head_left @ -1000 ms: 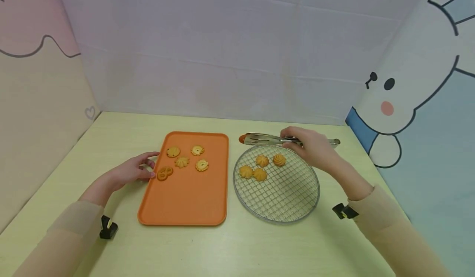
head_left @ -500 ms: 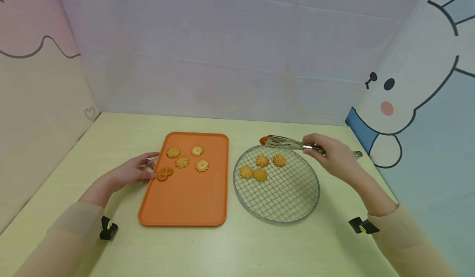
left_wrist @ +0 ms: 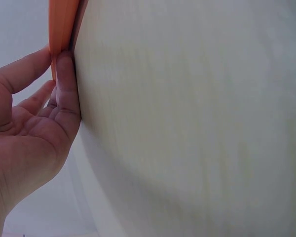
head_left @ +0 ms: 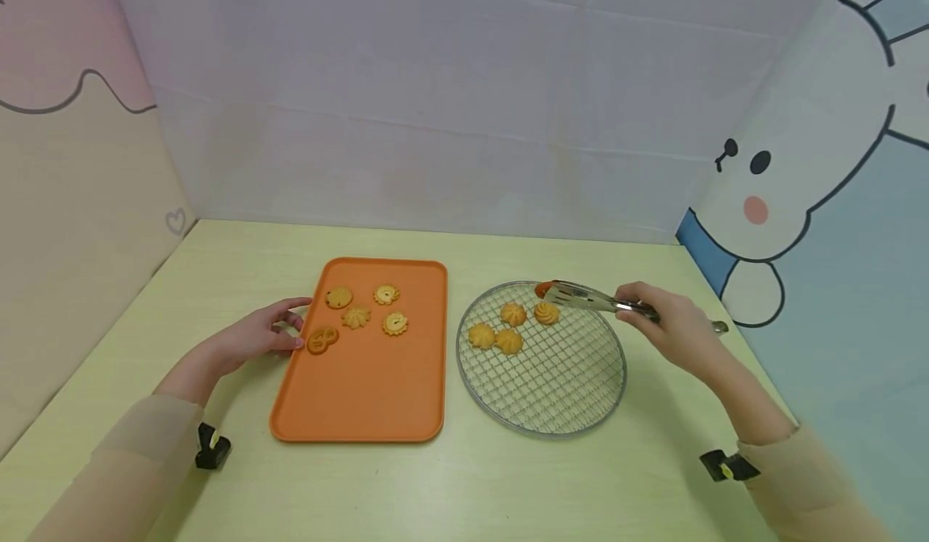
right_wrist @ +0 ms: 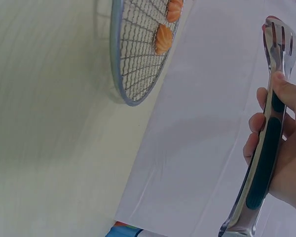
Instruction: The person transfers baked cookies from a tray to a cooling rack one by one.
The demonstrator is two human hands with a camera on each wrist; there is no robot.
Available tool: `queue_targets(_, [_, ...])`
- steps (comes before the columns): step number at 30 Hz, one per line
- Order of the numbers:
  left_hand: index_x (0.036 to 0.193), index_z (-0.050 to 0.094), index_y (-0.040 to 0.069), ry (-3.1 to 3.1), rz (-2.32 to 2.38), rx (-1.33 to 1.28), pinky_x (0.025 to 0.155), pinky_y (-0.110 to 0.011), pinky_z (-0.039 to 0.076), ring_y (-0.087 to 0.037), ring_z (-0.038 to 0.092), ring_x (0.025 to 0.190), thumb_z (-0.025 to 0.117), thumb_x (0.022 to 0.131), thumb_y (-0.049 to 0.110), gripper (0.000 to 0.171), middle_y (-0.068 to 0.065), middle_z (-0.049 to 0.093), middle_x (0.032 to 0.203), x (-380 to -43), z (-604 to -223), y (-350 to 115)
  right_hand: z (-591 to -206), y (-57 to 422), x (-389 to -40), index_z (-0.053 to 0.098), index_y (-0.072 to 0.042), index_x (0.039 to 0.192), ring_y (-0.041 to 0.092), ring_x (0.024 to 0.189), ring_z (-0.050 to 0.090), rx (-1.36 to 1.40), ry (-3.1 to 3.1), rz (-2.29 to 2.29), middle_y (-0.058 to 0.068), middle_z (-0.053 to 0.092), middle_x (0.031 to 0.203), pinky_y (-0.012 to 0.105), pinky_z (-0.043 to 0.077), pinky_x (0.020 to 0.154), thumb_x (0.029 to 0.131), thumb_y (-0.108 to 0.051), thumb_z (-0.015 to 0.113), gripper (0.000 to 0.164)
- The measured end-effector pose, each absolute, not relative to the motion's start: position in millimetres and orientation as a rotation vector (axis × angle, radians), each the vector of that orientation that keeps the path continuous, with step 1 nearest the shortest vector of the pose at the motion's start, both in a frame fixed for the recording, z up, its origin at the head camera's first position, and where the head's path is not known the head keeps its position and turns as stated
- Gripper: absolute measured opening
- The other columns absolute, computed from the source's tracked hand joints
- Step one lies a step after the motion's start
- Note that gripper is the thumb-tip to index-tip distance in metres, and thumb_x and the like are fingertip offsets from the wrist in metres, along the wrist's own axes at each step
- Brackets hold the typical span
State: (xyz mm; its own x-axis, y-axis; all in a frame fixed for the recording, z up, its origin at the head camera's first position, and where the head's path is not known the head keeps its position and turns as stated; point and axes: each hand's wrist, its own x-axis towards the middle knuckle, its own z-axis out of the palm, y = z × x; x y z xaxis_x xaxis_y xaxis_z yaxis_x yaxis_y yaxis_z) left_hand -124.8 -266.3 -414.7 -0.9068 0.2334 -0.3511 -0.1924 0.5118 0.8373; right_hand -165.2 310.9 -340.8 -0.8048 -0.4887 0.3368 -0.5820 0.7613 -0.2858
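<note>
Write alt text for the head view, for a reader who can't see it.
A right hand holds metal tongs, raised near the far side of a round wire rack bearing four cookies. The left hand touches the left edge of an orange tray of assorted cookies, beside the rack on a pale table.

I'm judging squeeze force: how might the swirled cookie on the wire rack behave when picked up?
The swirled cookie looks dry and baked, so might crumble if squeezed. Its ridges may help the tongs hold it. Being small, it's probably light.
</note>
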Motion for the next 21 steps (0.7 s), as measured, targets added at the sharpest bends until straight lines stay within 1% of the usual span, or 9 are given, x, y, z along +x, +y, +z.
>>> queue_targets(6, [0.149, 0.017, 0.003, 2.332, 1.363, 0.022, 0.076, -0.027, 0.046, -0.022, 0.049, 0.093, 0.062, 0.089, 0.01, 0.075, -0.017, 0.038, 0.116, -125, -414, -266, -357, 320, -164, 0.062, -0.012, 0.108, 0.017, 0.076, 0.063, 0.813, -2.774, 0.582, 0.005, 0.068, 0.093, 0.035, 0.048, 0.061, 0.09, -0.018, 0.064, 0.019])
queue_targets(16, [0.149, 0.017, 0.004, 2.333, 1.358, 0.013, 0.075, -0.027, 0.045, -0.022, 0.048, 0.093, 0.061, 0.089, 0.01, 0.075, -0.017, 0.038, 0.116, -124, -413, -265, -383, 327, -166, 0.062, -0.013, 0.11, 0.023, 0.083, 0.066, 0.801, -2.861, 0.602, 0.005, 0.068, 0.096, 0.039, 0.05, 0.065, 0.09, -0.021, 0.063, 0.02])
queue_targets(21, [0.149, 0.017, 0.004, 2.335, 1.358, 0.014, 0.074, -0.027, 0.044, -0.022, 0.047, 0.093, 0.062, 0.089, 0.01, 0.075, -0.016, 0.038, 0.115, -124, -413, -265, -392, 325, -166, 0.063, -0.015, 0.108, 0.025, 0.089, 0.066, 0.835, -2.902, 0.58, 0.004, 0.068, 0.1, 0.041, 0.051, 0.068, 0.088, -0.018, 0.066, 0.02])
